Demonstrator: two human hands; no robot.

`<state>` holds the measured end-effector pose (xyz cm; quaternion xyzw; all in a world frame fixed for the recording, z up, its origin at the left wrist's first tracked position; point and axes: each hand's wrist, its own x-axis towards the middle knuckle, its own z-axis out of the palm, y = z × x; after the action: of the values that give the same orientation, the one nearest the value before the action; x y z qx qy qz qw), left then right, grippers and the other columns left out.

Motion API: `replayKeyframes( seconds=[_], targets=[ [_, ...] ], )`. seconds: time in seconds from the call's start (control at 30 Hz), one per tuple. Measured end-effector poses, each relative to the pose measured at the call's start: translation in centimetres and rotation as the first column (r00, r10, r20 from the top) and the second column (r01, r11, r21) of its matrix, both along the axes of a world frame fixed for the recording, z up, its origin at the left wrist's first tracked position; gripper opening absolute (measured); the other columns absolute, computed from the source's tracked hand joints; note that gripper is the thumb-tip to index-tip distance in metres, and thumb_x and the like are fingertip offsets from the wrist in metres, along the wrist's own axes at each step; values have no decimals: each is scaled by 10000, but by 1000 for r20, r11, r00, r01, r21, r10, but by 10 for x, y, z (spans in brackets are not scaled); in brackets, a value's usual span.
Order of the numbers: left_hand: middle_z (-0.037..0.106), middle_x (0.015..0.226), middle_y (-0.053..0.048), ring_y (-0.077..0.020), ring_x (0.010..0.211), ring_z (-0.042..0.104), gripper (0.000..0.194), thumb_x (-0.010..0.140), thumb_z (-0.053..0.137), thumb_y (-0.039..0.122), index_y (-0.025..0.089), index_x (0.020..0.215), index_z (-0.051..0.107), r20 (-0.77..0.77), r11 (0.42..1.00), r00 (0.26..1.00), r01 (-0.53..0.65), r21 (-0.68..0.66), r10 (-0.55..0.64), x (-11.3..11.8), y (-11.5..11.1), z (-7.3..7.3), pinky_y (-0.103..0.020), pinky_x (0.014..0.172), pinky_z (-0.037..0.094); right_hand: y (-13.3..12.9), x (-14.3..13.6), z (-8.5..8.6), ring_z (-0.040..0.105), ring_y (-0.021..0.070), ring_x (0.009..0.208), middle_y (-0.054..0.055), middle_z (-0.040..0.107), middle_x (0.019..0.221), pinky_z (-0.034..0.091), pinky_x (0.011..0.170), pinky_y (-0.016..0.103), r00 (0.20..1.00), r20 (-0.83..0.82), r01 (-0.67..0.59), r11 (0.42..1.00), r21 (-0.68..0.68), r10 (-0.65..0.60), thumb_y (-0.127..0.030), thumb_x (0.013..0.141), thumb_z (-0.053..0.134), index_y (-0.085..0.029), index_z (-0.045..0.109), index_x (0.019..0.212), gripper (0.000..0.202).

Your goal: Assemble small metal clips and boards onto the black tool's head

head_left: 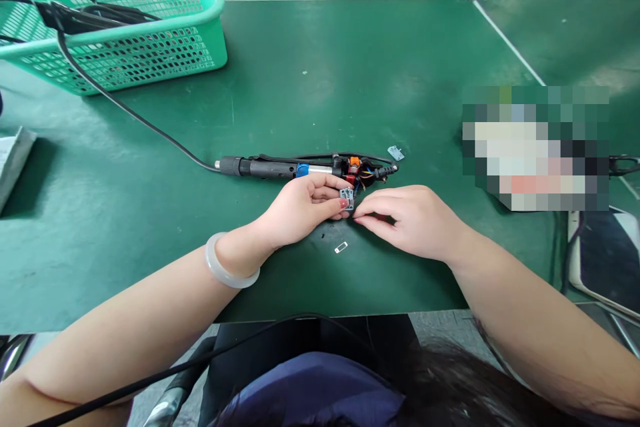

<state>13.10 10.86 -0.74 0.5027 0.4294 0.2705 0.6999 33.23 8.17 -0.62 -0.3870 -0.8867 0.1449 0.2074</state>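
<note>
My left hand (307, 207), with a white bangle (220, 263) at its wrist, pinches a small grey-blue plastic housing (347, 199) between thumb and fingers. Just to its right, my right hand (410, 220) has thumb and forefinger pressed together by the housing's edge; anything between those tips is too small to make out. Behind both hands lies an opened black cylindrical tool (270, 167), its coloured wires and an orange part showing at the right end. A similar grey-blue piece (395, 153) rests beyond that end. Nearer me is a small white rectangular frame (341, 247).
A green mesh basket (150, 57) holding black cabled items stands at the back left. One cable (135, 117) runs from it to the tool. At the right are a pixelated area and a phone-like device (607, 253). A silvery packet (15, 167) lies far left.
</note>
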Motion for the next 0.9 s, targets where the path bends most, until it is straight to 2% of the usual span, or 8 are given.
replayKeyframes(
  seconds=[0.2, 0.43, 0.53, 0.73, 0.9],
  targets=[
    [706, 772, -35, -120, 721, 692, 166, 806, 644, 146, 118, 968, 619, 36, 999, 998, -41, -32, 42, 2, 1, -2, -271, 752, 548, 7, 2, 1, 665, 153, 778, -9, 730, 849, 503, 736, 281, 982, -58, 180, 983, -24, -181, -201, 836, 610, -214, 685, 818, 79],
    [716, 800, -44, -109, 725, 690, 165, 792, 649, 112, 109, 956, 638, 84, 995, 992, -90, -38, 93, 3, 16, 0, -269, 788, 546, 31, -3, -9, 655, 172, 804, 22, 719, 856, 493, 765, 306, 983, -86, 159, 987, -12, -159, -197, 826, 597, -197, 677, 797, 85],
    [716, 800, -44, -105, 730, 686, 169, 795, 645, 112, 108, 963, 642, 79, 992, 989, -127, -14, 127, 5, 19, 1, -277, 806, 545, 36, -7, -7, 652, 165, 749, 13, 718, 813, 486, 721, 299, 978, -99, 181, 983, -25, -183, -171, 802, 588, -195, 665, 764, 89],
    [724, 828, -43, -100, 735, 682, 306, 792, 646, 110, 124, 1097, 645, 72, 991, 988, -133, -18, 134, 5, 18, 0, -306, 861, 532, 18, -11, 1, 645, 144, 662, -23, 704, 725, 489, 654, 285, 932, -193, 284, 949, -141, -307, -184, 767, 610, -208, 652, 717, 70],
    [713, 778, -37, -104, 733, 679, 247, 792, 646, 124, 114, 1038, 631, 58, 995, 993, -102, 14, 101, 5, 17, 0, -286, 810, 533, 3, -10, 2, 650, 143, 658, -6, 712, 736, 516, 649, 286, 904, -258, 302, 937, -178, -340, -199, 767, 645, -203, 666, 766, 21]
  ],
)
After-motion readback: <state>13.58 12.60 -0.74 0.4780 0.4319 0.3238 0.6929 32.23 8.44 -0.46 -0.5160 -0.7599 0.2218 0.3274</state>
